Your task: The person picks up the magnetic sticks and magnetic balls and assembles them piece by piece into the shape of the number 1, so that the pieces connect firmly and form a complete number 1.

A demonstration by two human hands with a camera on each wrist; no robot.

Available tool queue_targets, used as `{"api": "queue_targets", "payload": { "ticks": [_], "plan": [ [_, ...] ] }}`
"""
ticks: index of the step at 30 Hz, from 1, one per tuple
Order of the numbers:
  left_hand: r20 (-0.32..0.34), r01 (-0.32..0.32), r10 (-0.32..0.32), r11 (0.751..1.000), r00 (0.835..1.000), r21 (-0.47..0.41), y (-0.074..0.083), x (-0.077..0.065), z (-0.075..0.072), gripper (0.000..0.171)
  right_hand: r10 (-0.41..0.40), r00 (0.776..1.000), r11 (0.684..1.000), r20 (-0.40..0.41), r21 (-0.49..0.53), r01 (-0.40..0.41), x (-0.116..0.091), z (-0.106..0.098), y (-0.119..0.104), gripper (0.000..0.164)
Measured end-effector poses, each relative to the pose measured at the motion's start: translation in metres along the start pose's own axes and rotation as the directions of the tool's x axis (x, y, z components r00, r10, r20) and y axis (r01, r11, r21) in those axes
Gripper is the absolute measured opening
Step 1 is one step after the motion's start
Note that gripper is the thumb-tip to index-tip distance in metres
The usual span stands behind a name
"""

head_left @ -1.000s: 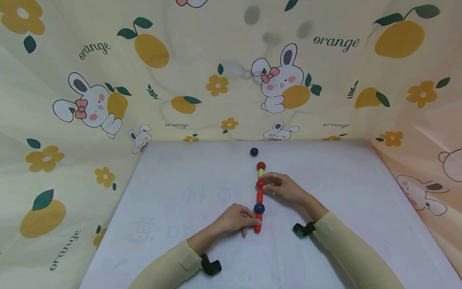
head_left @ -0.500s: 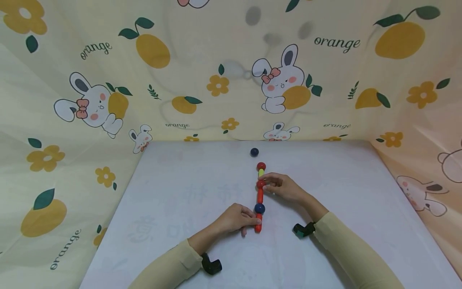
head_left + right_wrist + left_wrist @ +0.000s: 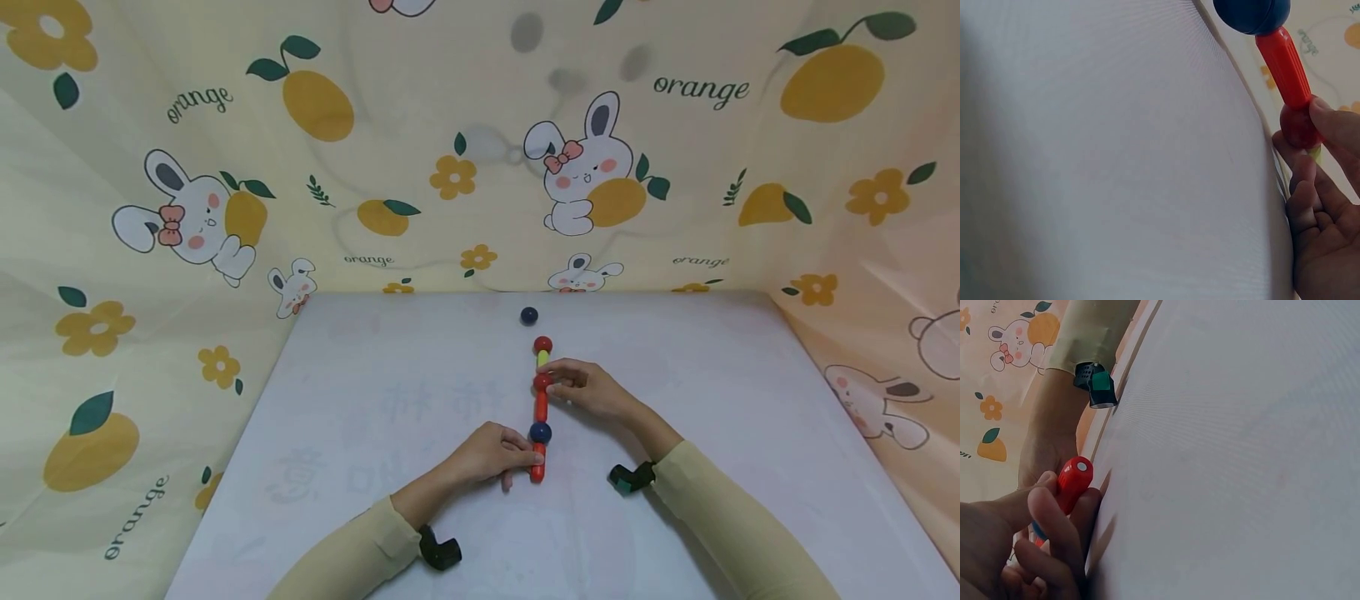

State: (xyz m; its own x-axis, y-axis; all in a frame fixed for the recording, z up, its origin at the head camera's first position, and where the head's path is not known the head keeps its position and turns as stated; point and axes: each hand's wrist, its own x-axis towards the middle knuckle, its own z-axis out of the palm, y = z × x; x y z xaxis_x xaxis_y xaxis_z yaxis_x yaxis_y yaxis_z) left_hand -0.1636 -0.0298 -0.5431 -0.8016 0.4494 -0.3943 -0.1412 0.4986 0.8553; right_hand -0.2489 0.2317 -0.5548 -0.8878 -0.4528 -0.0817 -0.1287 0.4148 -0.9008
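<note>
A straight chain of toy building rods and balls runs away from me in the head view. My left hand [image 3: 486, 454] pinches the nearest red rod [image 3: 537, 473] between thumb and fingers; its free end shows a pale round tip in the left wrist view. Beyond that rod come a blue ball [image 3: 540, 432] and a second red rod [image 3: 541, 408]. My right hand [image 3: 592, 392] grips the middle red ball [image 3: 1299, 127] with thumb and fingertips. A yellow-green rod [image 3: 542, 358], partly hidden by fingers, leads on to the far red ball [image 3: 543, 344].
Past the chain's far end, a loose dark blue ball [image 3: 529, 315] sits by itself near the back of the white tabletop [image 3: 675, 358]. A patterned cloth [image 3: 480, 208] rises behind and beside the table. Black wrist cameras hang below both sleeves.
</note>
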Motion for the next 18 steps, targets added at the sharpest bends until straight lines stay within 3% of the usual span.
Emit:
{"api": "queue_targets", "payload": {
  "ticks": [18],
  "plan": [
    [0.009, -0.026, 0.026, 1.0, 1.0, 0.014, 0.0001, 0.0, -0.0024, 0.02, -0.01, 1.0, 1.0, -0.019, -0.014, 0.009, 0.0003, 0.0012, 0.001, 0.039]
  ]
}}
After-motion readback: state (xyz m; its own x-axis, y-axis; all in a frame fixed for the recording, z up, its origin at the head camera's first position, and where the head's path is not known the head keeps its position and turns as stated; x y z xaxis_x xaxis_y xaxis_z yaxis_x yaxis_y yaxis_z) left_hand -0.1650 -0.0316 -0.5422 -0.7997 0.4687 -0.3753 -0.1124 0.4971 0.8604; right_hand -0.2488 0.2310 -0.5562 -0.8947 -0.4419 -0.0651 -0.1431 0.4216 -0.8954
